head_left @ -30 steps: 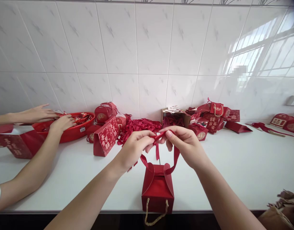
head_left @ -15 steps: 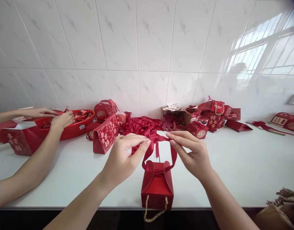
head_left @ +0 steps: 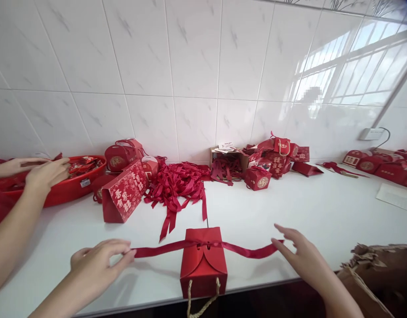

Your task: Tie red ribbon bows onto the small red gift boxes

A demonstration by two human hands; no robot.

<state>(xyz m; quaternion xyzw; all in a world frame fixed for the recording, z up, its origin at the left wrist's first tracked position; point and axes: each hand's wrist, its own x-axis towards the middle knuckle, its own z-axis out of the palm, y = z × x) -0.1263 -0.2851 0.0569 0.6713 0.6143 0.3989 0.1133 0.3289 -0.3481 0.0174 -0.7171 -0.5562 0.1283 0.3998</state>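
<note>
A small red gift box [head_left: 203, 260] with a twisted cord handle stands at the table's front edge, its curved top flaps folded together. A dark red ribbon [head_left: 163, 250] passes across its top and is tied in a flat knot in the middle. My left hand [head_left: 102, 265] pinches the ribbon's left end, drawn out nearly straight. My right hand [head_left: 299, 249] is at the ribbon's right end, index finger and thumb apart. That end lies against the thumb, and the ribbon sags between there and the box.
Loose ribbons [head_left: 180, 181] lie heaped behind the box. Left of them stands a printed red box [head_left: 125, 192]. Another person's hands [head_left: 46, 174] work over a red basin [head_left: 70, 190]. Several red boxes [head_left: 279, 163] line the wall. A brown paper bag [head_left: 378, 274] is at the lower right.
My hands have moved down and far apart, drawing the ribbon from raised loops into a flat knot on the box. My right fingers have spread. The view has shifted right.
</note>
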